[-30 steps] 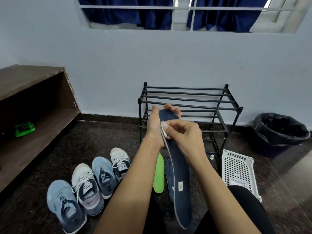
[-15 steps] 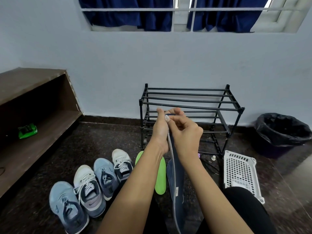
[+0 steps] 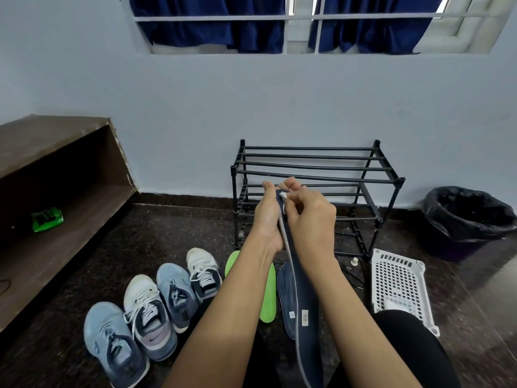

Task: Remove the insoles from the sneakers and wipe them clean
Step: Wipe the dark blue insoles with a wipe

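**Insole Handling During the Wipe**

Head view. The dark blue insole [image 3: 306,292] stands nearly on edge in front of you. Its toe end is up between both grips and its heel end points down toward your lap. Your left grip [image 3: 267,219] is closed around the toe end from behind, with the thumb on one side and fingertips showing past the top edge. Your right grip [image 3: 310,217] pinches a small white wipe [image 3: 283,198] and presses it against the toe end.

Treat the insole as light, thin and flexible. It will likely bow away under wiping pressure wherever nothing backs it.
- Place the supporting palm directly behind the spot being wiped.
- Shift that hold down the length as the wipe travels toward the heel.
- Take hold across the width, not at the tip, so the long free end does not flop.
- The fabric face should give fair friction, but a damp wipe may make it slicker.

On the floor, a second dark insole [image 3: 285,287] lies just beside a green insole [image 3: 268,298]. Four sneakers [image 3: 148,317] sit in a row to their left. A black shoe rack [image 3: 313,163] stands against the wall.
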{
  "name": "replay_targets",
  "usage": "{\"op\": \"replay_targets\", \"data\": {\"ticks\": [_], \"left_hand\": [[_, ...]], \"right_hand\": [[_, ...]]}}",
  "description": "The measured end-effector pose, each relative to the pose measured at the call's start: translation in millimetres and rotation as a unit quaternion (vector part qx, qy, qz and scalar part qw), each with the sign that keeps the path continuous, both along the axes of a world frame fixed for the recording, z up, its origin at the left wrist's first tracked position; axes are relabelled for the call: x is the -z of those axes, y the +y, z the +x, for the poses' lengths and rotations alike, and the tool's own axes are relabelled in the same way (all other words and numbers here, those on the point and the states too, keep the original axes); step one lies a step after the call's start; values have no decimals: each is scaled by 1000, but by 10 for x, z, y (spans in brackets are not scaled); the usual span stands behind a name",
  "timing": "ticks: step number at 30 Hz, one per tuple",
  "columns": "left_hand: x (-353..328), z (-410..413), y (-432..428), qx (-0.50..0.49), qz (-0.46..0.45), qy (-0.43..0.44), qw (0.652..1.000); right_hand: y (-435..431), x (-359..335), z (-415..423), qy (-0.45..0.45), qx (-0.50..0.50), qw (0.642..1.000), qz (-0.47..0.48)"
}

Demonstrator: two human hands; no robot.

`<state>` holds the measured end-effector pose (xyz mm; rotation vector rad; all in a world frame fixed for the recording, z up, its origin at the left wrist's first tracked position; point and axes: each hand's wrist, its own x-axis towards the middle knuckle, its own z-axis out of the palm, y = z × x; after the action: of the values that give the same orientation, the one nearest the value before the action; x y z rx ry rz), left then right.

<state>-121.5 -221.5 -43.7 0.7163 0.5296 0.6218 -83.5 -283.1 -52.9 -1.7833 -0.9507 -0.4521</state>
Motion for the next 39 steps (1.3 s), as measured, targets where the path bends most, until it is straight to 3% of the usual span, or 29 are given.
{"op": "replay_targets", "data": {"ticks": [5,11,17,22,26,30,34,36,39], "left_hand": [[8,67,50,-27,-47,-62,997],[35,36,-169,33,-8,37,999],[74,106,-184,37,-32,4,999],[70,148,-84,-5,-100,-112,989],[22,81,21,-13,-95,-107,990],[50,85,136,-11,-103,-114,988],[173,163,236,-12,-136,-154,979],[292,223,256,-11,-147,-171,974],[532,299,292,4,-149,-157,976]], "right_hand": [[-115,117,25,36,32,998,-31],[-93,38,83,-32,5,999,23],[-226,-2,92,-11,33,999,-9],[-385,76,187,79,70,990,-99],[-505,103,278,201,7,976,-77],[-602,94,387,355,-97,930,15],[-586,233,425,471,-210,856,-39],[-531,428,436,502,-218,834,-71],[-468,711,473,524,-187,829,-55]]}}
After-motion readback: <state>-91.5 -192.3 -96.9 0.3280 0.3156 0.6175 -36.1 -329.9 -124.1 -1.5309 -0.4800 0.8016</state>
